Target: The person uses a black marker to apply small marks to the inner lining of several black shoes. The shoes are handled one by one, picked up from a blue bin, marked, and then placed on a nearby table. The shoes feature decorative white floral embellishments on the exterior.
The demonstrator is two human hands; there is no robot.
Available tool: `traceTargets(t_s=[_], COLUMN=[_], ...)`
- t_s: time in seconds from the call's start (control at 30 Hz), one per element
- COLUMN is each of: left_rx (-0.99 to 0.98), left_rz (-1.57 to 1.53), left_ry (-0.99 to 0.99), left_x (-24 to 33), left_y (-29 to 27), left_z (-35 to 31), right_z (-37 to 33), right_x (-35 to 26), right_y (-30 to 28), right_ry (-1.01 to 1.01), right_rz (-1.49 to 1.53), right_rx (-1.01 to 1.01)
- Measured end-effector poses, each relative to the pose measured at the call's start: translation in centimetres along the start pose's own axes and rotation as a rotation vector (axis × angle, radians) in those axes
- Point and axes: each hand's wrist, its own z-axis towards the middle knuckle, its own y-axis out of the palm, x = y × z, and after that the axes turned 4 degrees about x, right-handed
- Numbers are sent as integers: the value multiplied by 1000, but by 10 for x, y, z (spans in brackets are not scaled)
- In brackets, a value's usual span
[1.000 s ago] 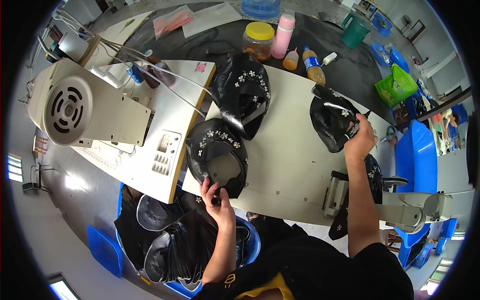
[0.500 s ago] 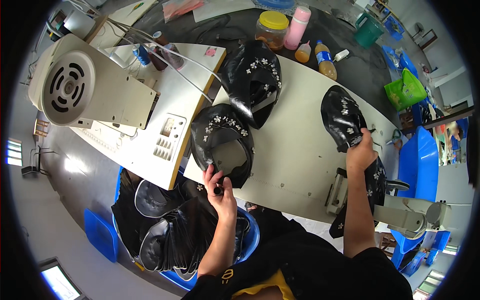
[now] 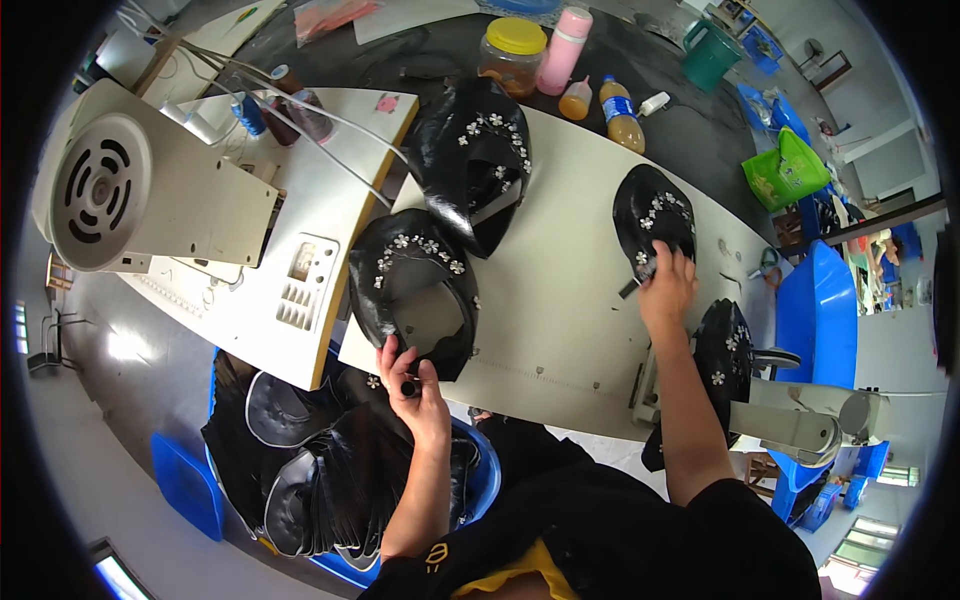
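Note:
My left hand [image 3: 420, 408] is closed around a short black cylinder [image 3: 410, 388], perhaps a tool handle, most of it hidden. Its fingertips touch the lower edge of a black shoe upper [image 3: 371, 262] trimmed with silver flowers. A second flowered upper [image 3: 450, 150] lies behind, partly against the first. At the right of the white tabletop, my right hand [image 3: 668, 285] grips the near edge of another flowered upper [image 3: 638, 212], fingers bent over it. Below that hand, one more upper [image 3: 722, 345] hangs at the sewing machine post, partly behind my forearm.
A sewing machine head [image 3: 160, 185] stands on the left table, another machine arm [image 3: 800, 428] at lower right. A blue tub [image 3: 488, 470] below holds several stacked black pieces. A jar [image 3: 512, 60], a pink flask [image 3: 565, 50] and bottles stand at the back.
The view has shifted slightly. My right hand has moved left along the upper's near edge, and that upper lies flatter. More of the upper at the machine shows. My left hand keeps its hold.

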Motion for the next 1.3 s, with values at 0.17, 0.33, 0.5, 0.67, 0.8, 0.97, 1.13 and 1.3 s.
traceTargets(t_s=[0.17,0.33,0.5,0.67,0.8,0.97,1.13,1.3], left_rx=[63,73,141,246,387,426,387,319], left_rz=[-134,-326,-420,-651,-768,-911,-721,-590], left_ry=[-83,-223,-334,-477,-615,-677,-498,-440], left_x=[6,7,-3,10,1,-15,11,9], left_y=[12,13,6,3,-8,-36,-29,-23], left_z=[-1,-2,-12,-19,-26,-34,-45,-59], right_z=[15,20,29,-37,-82,-95,-66,-7], right_x=[-9,-42,-78,-126,-183,-224,-216,-179], right_y=[22,-16,-110,-157,-137,-100,-100,-69], right_ry=[206,189,60,-221,-645,-806,-882,-54], right_rz=[57,629,959,1294,1052,943,1086,1349], right_rx=[-203,133,189,-59,-428,-257,-237,-144])
